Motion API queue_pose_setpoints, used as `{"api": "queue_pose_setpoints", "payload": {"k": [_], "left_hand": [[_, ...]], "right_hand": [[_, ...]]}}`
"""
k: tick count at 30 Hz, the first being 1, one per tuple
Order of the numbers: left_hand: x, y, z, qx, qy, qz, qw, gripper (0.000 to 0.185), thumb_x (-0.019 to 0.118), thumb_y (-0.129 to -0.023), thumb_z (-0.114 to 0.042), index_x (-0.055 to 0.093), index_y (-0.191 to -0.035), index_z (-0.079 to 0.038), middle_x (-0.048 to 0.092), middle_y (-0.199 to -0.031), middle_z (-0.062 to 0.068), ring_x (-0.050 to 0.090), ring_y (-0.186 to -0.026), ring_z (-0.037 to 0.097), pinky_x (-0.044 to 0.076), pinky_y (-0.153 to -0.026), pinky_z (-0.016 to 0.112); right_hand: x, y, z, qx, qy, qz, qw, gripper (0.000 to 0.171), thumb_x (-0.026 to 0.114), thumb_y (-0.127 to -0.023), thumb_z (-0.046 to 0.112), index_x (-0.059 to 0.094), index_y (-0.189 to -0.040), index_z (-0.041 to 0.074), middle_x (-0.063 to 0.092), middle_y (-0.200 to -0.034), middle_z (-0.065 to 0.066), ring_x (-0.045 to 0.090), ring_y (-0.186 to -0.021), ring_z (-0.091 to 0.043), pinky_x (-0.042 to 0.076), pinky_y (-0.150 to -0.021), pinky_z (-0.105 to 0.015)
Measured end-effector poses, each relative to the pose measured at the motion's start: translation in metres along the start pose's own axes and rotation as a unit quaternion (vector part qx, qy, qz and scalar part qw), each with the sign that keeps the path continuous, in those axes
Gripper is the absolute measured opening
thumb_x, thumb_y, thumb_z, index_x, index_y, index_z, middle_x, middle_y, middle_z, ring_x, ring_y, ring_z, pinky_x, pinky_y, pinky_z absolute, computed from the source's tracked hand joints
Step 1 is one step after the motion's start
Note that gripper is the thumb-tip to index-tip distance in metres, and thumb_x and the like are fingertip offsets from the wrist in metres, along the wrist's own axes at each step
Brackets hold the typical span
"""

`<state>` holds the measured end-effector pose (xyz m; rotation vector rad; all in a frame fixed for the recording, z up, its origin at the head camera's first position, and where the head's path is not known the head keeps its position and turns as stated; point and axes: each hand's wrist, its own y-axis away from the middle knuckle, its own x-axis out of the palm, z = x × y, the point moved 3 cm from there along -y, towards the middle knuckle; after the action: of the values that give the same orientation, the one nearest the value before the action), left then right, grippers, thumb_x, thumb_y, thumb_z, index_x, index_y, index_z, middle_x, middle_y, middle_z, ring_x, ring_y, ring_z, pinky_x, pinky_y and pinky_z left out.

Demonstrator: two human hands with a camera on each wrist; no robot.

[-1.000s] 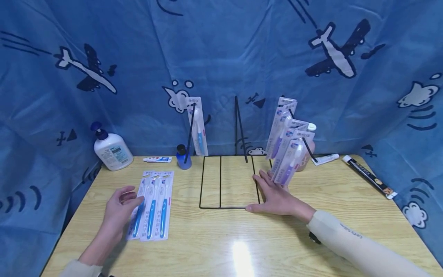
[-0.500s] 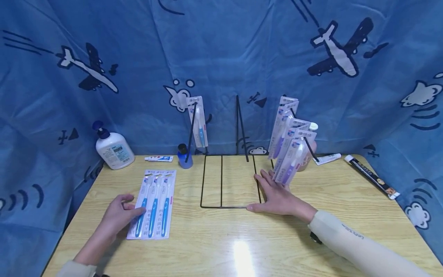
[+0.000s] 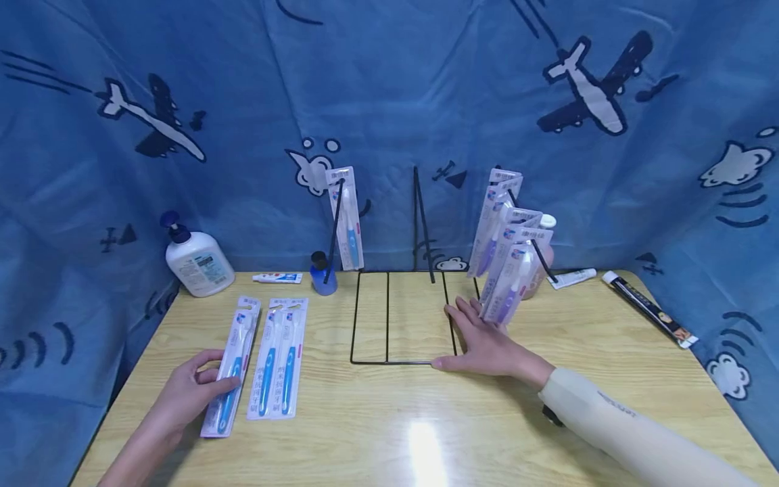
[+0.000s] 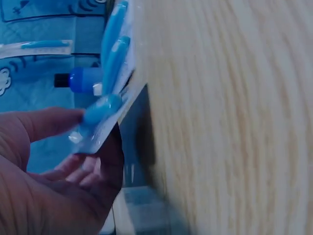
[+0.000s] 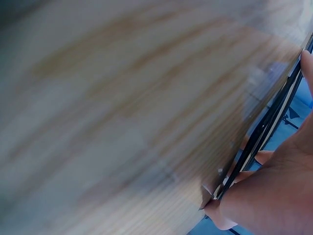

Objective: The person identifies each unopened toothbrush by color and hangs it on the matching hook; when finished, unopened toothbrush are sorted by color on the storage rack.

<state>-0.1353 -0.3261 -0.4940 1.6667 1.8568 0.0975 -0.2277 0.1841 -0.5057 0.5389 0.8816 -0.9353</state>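
My left hand (image 3: 185,392) pinches a blue packaged toothbrush (image 3: 239,338) by its lower left edge, thumb on top and fingers at the side. In the left wrist view its blue handle (image 4: 101,108) shows under the thumb, and the pack tilts off the wooden table. To its right, two more blue packaged toothbrushes (image 3: 277,362) lie side by side. My right hand (image 3: 493,348) rests spread on the front right of a black wire rack's base (image 3: 387,318). Several purple packaged toothbrushes (image 3: 508,291) hang on the rack's right hooks, just above the fingers. One blue packaged toothbrush (image 3: 348,226) hangs at the left.
A white pump bottle (image 3: 201,264), a small toothpaste tube (image 3: 277,278) and a blue bottle (image 3: 324,277) stand or lie at the back left. Behind the purple packs is a pink bottle (image 3: 540,270). A white tube (image 3: 572,278) and a black toothpaste tube (image 3: 648,309) lie at the right.
The left hand has taken hold of the leftmost toothbrush pack and drawn it left and toward me, apart from the other two. The right hand stays on the rack's base.
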Motion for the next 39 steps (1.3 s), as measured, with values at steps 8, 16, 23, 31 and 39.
{"api": "queue_pose_setpoints", "payload": {"k": [8, 16, 23, 31, 39], "left_hand": [[0.009, 0.021, -0.014, 0.010, 0.108, 0.014, 0.9940, 0.088, 0.087, -0.097, -0.021, 0.036, -0.168, -0.009, 0.078, -0.130, 0.006, 0.077, -0.103, 0.011, 0.059, -0.082, 0.028], [0.042, 0.062, -0.049, 0.143, 0.199, 0.029, 0.9690, 0.059, 0.080, -0.101, -0.006, 0.050, -0.151, -0.014, 0.079, -0.126, -0.007, 0.074, -0.115, 0.010, 0.058, -0.092, 0.026], [0.060, 0.095, -0.078, 0.249, 0.204, 0.047, 0.9457, 0.056, 0.077, -0.100, 0.004, 0.052, -0.150, -0.006, 0.075, -0.136, 0.004, 0.073, -0.121, 0.021, 0.060, -0.095, 0.032], [0.090, 0.112, -0.086, 0.352, 0.211, 0.111, 0.9051, 0.047, 0.069, -0.098, 0.017, 0.060, -0.139, -0.003, 0.077, -0.128, 0.016, 0.076, -0.113, 0.025, 0.061, -0.093, 0.037], [0.115, 0.097, -0.085, 0.376, 0.221, 0.132, 0.8900, 0.042, 0.071, -0.097, 0.016, 0.061, -0.134, 0.000, 0.077, -0.128, 0.016, 0.075, -0.117, 0.025, 0.060, -0.096, 0.037]], "right_hand": [[0.001, -0.002, -0.001, 0.008, 0.004, 0.005, 1.000, 0.117, 0.082, -0.089, 0.066, 0.031, -0.170, 0.000, 0.016, -0.176, -0.032, 0.000, -0.162, -0.056, 0.006, -0.119, -0.083], [-0.001, -0.002, 0.002, 0.013, 0.005, 0.010, 1.000, 0.115, 0.081, -0.090, 0.066, 0.031, -0.170, 0.000, 0.017, -0.176, -0.032, 0.003, -0.162, -0.055, 0.008, -0.119, -0.082], [0.003, -0.003, -0.005, 0.017, 0.002, 0.011, 1.000, 0.118, 0.081, -0.089, 0.068, 0.029, -0.171, 0.002, 0.014, -0.178, -0.028, 0.002, -0.163, -0.052, 0.008, -0.120, -0.081], [0.001, -0.002, -0.002, 0.002, -0.001, 0.005, 1.000, 0.118, 0.080, -0.089, 0.069, 0.030, -0.170, 0.000, 0.015, -0.176, -0.032, 0.001, -0.161, -0.056, 0.006, -0.118, -0.083], [0.006, -0.004, -0.010, 0.006, -0.006, 0.008, 1.000, 0.121, 0.077, -0.087, 0.076, 0.029, -0.171, 0.003, 0.013, -0.178, -0.029, -0.003, -0.163, -0.052, 0.004, -0.120, -0.080]]}}
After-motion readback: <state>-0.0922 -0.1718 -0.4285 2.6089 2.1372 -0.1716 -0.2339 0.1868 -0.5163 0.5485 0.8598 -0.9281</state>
